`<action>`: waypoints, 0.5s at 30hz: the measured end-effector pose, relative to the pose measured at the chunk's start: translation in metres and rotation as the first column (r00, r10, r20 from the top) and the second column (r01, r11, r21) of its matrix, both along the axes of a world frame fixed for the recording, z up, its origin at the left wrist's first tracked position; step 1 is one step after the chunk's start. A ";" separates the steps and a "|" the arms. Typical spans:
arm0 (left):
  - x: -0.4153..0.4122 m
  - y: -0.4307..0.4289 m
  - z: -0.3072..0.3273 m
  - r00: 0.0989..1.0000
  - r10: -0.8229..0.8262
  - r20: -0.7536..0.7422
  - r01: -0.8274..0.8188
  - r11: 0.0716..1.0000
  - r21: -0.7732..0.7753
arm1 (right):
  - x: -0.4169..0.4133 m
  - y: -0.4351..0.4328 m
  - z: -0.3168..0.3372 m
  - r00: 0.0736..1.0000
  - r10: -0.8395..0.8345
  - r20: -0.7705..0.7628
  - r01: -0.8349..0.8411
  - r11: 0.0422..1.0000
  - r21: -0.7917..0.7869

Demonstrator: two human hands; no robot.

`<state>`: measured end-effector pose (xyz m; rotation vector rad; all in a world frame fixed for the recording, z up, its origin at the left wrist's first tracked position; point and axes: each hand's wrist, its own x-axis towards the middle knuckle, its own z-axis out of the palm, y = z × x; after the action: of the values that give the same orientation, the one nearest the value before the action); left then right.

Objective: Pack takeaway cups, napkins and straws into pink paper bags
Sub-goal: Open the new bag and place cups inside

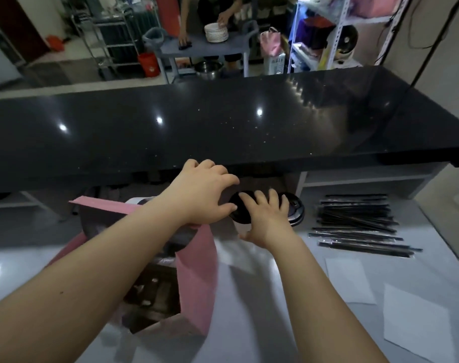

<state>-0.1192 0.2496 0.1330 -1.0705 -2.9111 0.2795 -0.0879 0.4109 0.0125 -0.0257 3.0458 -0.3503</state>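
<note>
A white takeaway cup with a black lid (239,211) stands on the pale worktop just right of an open pink paper bag (197,273). My right hand (266,221) lies over the lid with curved fingers and its thumb against the cup's side, gripping it. My left hand (202,191) reaches across the bag's mouth, its thumb at the lid's left edge and its fingers loosely curved above, holding nothing. A second black-lidded cup (296,208) stands just behind my right hand. Wrapped black straws (359,224) lie in a pile to the right. White napkins (348,280) lie flat nearer me.
A raised glossy black counter (223,127) runs across right behind the cups. Another napkin (417,320) lies at the near right. Beyond the counter a person handles a stack of white plates (216,32) on a cart, with shelving to the right.
</note>
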 end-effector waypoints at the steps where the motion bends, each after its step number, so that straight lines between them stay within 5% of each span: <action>1: 0.000 0.000 0.001 1.000 0.010 -0.013 -0.010 1.000 -0.003 | -0.003 0.000 -0.002 1.000 0.005 0.004 -0.005 1.000 0.008; 15: 0.015 -0.010 0.016 0.992 0.119 -0.049 -0.117 0.993 0.030 | 0.014 0.004 0.010 0.956 0.114 -0.269 -0.160 0.975 -0.157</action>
<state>-0.1046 0.2393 0.1495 -0.8757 -2.9288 0.2649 -0.0740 0.4144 0.0226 -0.3175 3.2307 -0.6543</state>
